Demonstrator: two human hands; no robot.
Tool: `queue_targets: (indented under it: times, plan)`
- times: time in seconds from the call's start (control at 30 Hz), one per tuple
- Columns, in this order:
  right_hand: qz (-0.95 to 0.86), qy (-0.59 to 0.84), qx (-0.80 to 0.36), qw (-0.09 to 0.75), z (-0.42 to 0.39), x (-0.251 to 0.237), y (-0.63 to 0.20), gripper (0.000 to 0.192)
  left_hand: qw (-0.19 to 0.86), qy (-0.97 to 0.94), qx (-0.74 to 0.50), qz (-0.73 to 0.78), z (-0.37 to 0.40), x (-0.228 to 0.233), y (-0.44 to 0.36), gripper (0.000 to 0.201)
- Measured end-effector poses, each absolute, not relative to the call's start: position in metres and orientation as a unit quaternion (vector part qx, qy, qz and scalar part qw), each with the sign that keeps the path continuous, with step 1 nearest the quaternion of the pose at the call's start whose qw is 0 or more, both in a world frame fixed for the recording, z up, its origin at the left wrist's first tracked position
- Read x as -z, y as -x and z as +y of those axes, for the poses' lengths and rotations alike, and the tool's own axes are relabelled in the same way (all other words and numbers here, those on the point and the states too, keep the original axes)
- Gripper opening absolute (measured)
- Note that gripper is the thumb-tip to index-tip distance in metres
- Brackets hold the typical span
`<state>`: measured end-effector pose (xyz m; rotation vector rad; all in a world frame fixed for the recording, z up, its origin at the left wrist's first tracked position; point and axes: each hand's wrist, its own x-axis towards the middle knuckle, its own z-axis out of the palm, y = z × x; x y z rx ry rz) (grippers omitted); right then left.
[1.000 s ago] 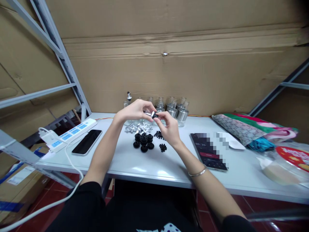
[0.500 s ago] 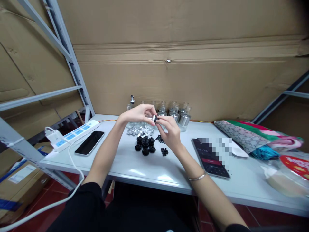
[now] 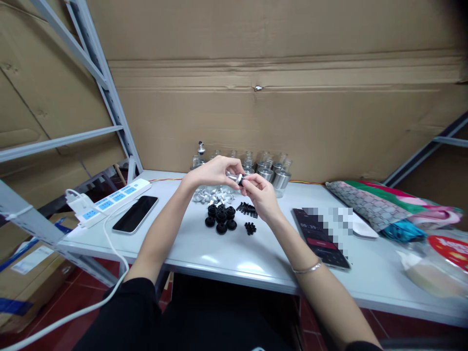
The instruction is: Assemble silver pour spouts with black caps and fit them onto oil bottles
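Note:
My left hand (image 3: 214,171) and my right hand (image 3: 261,195) meet above the white table (image 3: 204,251), both pinching one small silver cap (image 3: 237,178) with a black part at its end. Below the hands lie a heap of black round stoppers (image 3: 220,217), a cluster of tiny black beads (image 3: 250,227), some short black pieces (image 3: 247,208) and several silver caps (image 3: 214,197). A row of small glass bottles (image 3: 268,170) stands behind, against the cardboard wall.
A white power strip (image 3: 109,200) and a dark phone (image 3: 135,214) lie at the left. A second phone (image 3: 319,236) with a timer, a white mouse (image 3: 363,230), folded patterned cloth (image 3: 380,200) and plastic bags (image 3: 435,258) lie at the right. A metal shelf frame (image 3: 95,73) rises at left.
My hands have stayed together on the small cap, with the fingers shifting slightly around it. The camera has tilted a little.

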<state>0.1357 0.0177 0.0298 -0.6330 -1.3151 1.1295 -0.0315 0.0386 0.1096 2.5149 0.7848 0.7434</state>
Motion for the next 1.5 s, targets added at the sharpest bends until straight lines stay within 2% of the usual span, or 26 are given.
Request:
queue_targets:
  times: [0.1,0.2,0.27,0.33,0.43,0.63,0.77,0.87,0.93,1.07,1.5]
  plan:
    - [-0.63,0.297,-0.352,0.625,0.018,-0.027,-0.136,0.021,0.269,-0.886,-0.269,0.266,0.046,-0.107,0.037,0.033]
    - [-0.724,0.298,-0.104,0.613,0.018,-0.025,-0.141,0.01,0.334,-0.865,-0.272,0.257,0.053,-0.103,0.039,0.038]
    - [-0.768,0.262,0.043,0.583,0.02,-0.024,-0.146,0.01,0.373,-0.851,-0.264,0.258,0.057,-0.101,0.039,0.04]
    - [-0.786,0.226,0.135,0.559,0.022,-0.022,-0.149,0.015,0.402,-0.841,-0.252,0.263,0.058,-0.1,0.04,0.04]
    - [-0.792,0.21,0.198,0.538,0.025,-0.019,-0.151,0.02,0.43,-0.829,-0.235,0.269,0.058,-0.1,0.042,0.038]
    - [-0.801,0.194,0.229,0.517,0.023,-0.016,-0.146,0.019,0.504,-0.809,-0.155,0.26,0.06,-0.1,0.046,0.03]
    - [-0.795,0.176,0.253,0.523,0.021,-0.02,-0.148,0.019,0.501,-0.806,-0.152,0.275,0.067,-0.096,0.053,0.03]
    - [-0.766,0.203,0.238,0.562,0.022,-0.022,-0.151,0.019,0.44,-0.819,-0.174,0.326,0.081,-0.087,0.064,0.035]
    - [-0.757,0.226,0.209,0.576,0.024,-0.022,-0.152,0.017,0.354,-0.838,-0.177,0.375,0.093,-0.078,0.071,0.04]
    - [-0.785,0.246,0.154,0.547,0.027,-0.019,-0.15,0.016,0.197,-0.858,-0.079,0.467,0.113,-0.058,0.073,0.039]
    - [-0.853,0.297,0.004,0.43,0.028,-0.012,-0.146,0.021,0.086,-0.862,-0.022,0.499,0.111,-0.049,0.053,0.039]
